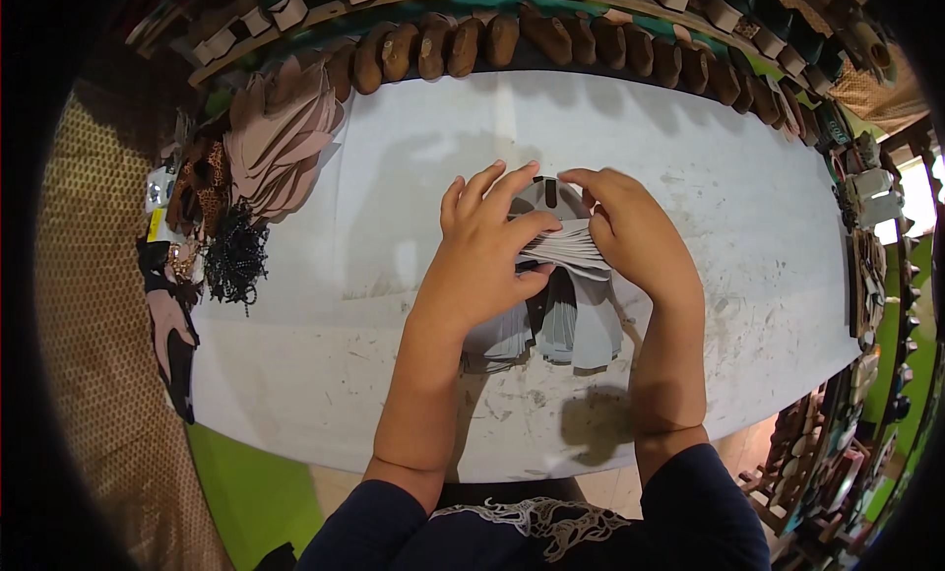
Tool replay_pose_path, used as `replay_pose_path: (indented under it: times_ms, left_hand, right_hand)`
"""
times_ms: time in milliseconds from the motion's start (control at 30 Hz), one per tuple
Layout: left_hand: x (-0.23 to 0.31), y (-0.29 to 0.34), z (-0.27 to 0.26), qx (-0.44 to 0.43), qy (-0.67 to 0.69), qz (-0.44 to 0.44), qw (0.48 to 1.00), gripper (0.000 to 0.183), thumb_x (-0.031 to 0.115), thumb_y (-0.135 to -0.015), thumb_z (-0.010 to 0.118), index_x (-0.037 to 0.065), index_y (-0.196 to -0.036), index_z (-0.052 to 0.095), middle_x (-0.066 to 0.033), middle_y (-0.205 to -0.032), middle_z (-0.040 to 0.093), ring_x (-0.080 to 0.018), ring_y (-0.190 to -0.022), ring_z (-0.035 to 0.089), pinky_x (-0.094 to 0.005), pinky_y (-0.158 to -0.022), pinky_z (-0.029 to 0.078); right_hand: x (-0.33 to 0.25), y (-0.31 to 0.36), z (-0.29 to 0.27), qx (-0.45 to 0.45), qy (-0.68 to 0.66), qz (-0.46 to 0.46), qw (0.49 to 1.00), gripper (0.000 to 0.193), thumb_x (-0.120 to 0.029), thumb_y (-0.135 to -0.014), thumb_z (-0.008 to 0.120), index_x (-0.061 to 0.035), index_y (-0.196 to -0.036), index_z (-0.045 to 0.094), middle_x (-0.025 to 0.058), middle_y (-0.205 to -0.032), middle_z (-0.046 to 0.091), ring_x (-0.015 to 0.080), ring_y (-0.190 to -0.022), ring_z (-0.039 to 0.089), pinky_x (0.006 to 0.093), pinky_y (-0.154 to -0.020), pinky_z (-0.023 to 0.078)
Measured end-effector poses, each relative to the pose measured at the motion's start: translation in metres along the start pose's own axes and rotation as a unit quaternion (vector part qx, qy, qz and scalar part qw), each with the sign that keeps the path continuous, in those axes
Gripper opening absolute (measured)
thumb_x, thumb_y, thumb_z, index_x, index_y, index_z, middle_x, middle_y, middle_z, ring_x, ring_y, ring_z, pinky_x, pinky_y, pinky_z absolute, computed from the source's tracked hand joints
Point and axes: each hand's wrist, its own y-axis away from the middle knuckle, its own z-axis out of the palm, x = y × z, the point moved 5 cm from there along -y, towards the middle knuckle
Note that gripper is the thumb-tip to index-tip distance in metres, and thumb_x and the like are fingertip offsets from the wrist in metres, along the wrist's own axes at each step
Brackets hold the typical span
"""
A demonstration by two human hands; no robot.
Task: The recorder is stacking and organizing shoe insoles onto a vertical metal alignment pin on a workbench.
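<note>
Between my two hands is a bundle of thin, pale grey cut pieces (571, 248), their edges layered like pages. My left hand (477, 246) pinches its left end between thumb and index finger, the other fingers raised and spread. At the right end, my right hand (635, 231) presses its thumb side against the bundle, with the index finger bent over the top; its other fingers are mostly hidden. Beyond the bundle a curved grey part with a dark slot (551, 193) shows. Closer to me, grey flaps (596, 325) and layered strips (500, 340) fan out on the table.
The white table (394, 374) has dark smudges. Brown shoe lasts (430, 47) line its far edge. At the left lie pinkish cut pieces (281, 143), black beaded trim (236, 256) and leopard-print material (205, 187). Shelves with shoes (802, 443) stand at the right.
</note>
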Motion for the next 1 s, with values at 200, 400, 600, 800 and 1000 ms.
replay_pose_path:
  times_ms: [200,400,600,800,1000]
  left_hand:
    - [0.002,0.000,0.000,-0.004,0.002,0.002,1.000,0.037,0.014,-0.056,0.076,0.016,-0.092,0.066,-0.0068,-0.136,0.043,-0.0354,-0.128,0.032,-0.0473,-0.108,0.019]
    - [0.001,-0.001,0.001,-0.007,-0.004,-0.001,1.000,0.043,0.013,-0.056,0.076,0.017,-0.097,0.065,-0.0080,-0.138,0.040,-0.0354,-0.128,0.033,-0.0467,-0.108,0.020]
    - [-0.002,-0.003,0.001,0.014,0.026,-0.038,0.999,0.049,0.013,-0.055,0.077,0.017,-0.101,0.062,-0.0096,-0.140,0.037,-0.0358,-0.127,0.034,-0.0464,-0.107,0.021]
    - [-0.003,-0.002,0.004,-0.011,-0.006,-0.009,1.000,0.045,0.013,-0.054,0.078,0.016,-0.096,0.063,-0.0090,-0.139,0.038,-0.0361,-0.126,0.034,-0.0467,-0.107,0.021]
    - [-0.004,-0.001,0.004,-0.017,0.013,-0.013,1.000,0.042,0.011,-0.053,0.078,0.016,-0.092,0.065,-0.0082,-0.138,0.040,-0.0365,-0.127,0.033,-0.0462,-0.107,0.022]
  right_hand:
    - [0.008,0.004,-0.001,0.059,0.103,-0.078,0.990,0.055,0.007,-0.069,0.043,-0.0057,-0.120,0.057,0.0164,-0.101,0.058,0.0317,-0.098,0.053,0.0365,-0.088,0.042]
    - [0.006,0.001,-0.005,0.040,0.017,-0.016,0.999,0.034,0.004,-0.071,0.043,-0.0021,-0.099,0.060,0.0154,-0.097,0.061,0.0313,-0.091,0.056,0.0363,-0.084,0.044]
    - [0.005,0.000,-0.003,-0.020,0.030,0.043,0.998,0.022,0.003,-0.071,0.045,-0.0019,-0.089,0.057,0.0156,-0.079,0.060,0.0304,-0.073,0.057,0.0365,-0.069,0.045]
    - [0.014,-0.001,0.002,0.007,-0.026,0.047,0.999,0.030,0.003,-0.076,0.044,-0.0031,-0.102,0.058,0.0130,-0.073,0.058,0.0291,-0.069,0.055,0.0373,-0.069,0.045]
    - [0.026,-0.001,0.008,0.005,0.060,0.000,0.998,0.047,0.002,-0.078,0.042,-0.0078,-0.123,0.056,0.0147,-0.091,0.056,0.0288,-0.086,0.055,0.0351,-0.080,0.043]
